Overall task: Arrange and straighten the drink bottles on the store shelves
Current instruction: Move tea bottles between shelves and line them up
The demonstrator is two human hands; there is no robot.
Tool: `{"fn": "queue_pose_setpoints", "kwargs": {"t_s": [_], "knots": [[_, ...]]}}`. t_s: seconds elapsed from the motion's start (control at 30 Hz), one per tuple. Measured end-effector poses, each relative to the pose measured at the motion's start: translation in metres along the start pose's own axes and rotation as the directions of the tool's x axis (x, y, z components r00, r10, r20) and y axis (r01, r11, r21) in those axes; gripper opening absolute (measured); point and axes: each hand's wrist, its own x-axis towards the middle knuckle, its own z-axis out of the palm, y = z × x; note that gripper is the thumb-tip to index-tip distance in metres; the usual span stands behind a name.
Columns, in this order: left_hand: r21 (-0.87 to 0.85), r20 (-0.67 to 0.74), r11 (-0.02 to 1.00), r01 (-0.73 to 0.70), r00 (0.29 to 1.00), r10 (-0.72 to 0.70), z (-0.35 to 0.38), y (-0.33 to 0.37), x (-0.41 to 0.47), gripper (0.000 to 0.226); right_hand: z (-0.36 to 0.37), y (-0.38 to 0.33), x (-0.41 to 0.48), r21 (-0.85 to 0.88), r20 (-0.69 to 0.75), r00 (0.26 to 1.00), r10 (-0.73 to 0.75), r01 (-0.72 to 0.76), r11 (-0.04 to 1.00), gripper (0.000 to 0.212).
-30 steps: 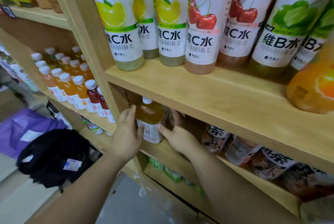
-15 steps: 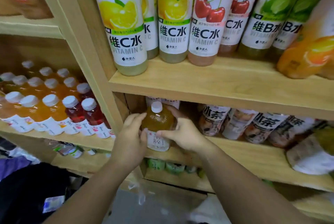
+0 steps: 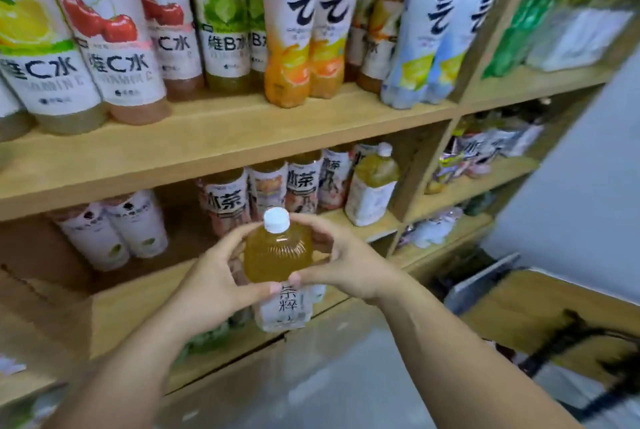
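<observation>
Head view: you've got both hands on one small clear plastic bottle of amber tea (image 3: 277,255) w/ a white screw cap (image 3: 276,220) & a white label w/ black characters. Your left hand (image 3: 214,286) is curled round its left side, thumb laid across the front at the top edge of the label. Your right hand (image 3: 349,266) wraps the right shoulder, fingers reaching up near the cap, thumb tip meeting the front just beside your left thumb. The bottle is upright, cap tipped slightly toward you, in front of the lower wooden shelf board (image 3: 138,304), about mid-bay. Can't tell if its base touches the board edge.

Behind it on that board: a row of iced-tea bottles w/ white & peach labels (image 3: 266,186), packed close. At the right end of that row, against the wooden upright divider (image 3: 426,165), stands a similar yellow-green tea bottle w/ white cap (image 3: 374,183). Far left, two bottles w/ plain white labels (image 3: 114,231) stand well apart from the row, w/ bare board between.

Upper wooden shelf board (image 3: 221,144), L to R: pale yellow bottle w/ lemon label (image 3: 45,58), pink bottles w/ cherry labels (image 3: 114,48), green bottles w/ lime labels (image 3: 225,27), two orange bottles w/ white tops (image 3: 291,30), two pale blue bottles w/ yellow patches (image 3: 426,37). All upright, shoulder to shoulder.

Right of the divider the goods are too blurred to name. Grey floor (image 3: 346,376) below your forearms
</observation>
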Motion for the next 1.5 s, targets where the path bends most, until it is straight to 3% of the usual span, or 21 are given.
{"fn": "queue_pose_setpoints", "kwargs": {"t_s": [0.2, 0.43, 0.67, 0.87, 1.07, 1.5], "knots": [[-0.013, 0.15, 0.998, -0.063, 0.987, 0.065, 0.105, 0.028, 0.035, 0.088, -0.087, 0.033, -0.072, 0.067, -0.168, 0.985, 0.029, -0.018, 0.998, 0.08], [-0.107, 0.201, 0.994, -0.035, 0.978, 0.056, 0.26, 0.053, 0.073, 0.084, -0.21, 0.094, -0.149, 0.145, -0.243, 0.969, 0.042, -0.007, 0.989, 0.079], [-0.031, 0.209, 0.998, -0.059, 0.976, 0.064, 0.399, 0.088, 0.116, 0.081, -0.329, 0.14, -0.212, 0.129, -0.342, 0.937, 0.069, -0.026, 0.991, 0.077], [-0.002, 0.19, 1.0, -0.031, 0.981, 0.031, 0.462, 0.1, 0.158, 0.084, -0.389, 0.168, -0.224, 0.19, -0.393, 0.912, 0.119, -0.046, 0.981, 0.068], [-0.013, 0.266, 1.0, -0.025, 0.964, 0.027, 0.505, 0.097, 0.229, 0.082, -0.448, 0.204, -0.202, 0.248, -0.453, 0.867, 0.207, -0.1, 0.963, 0.071], [-0.033, 0.381, 0.998, -0.053, 0.923, 0.061, 0.581, 0.141, 0.418, 0.076, -0.599, 0.213, -0.113, 0.185, -0.584, 0.78, 0.225, -0.143, 0.972, 0.067]]}}
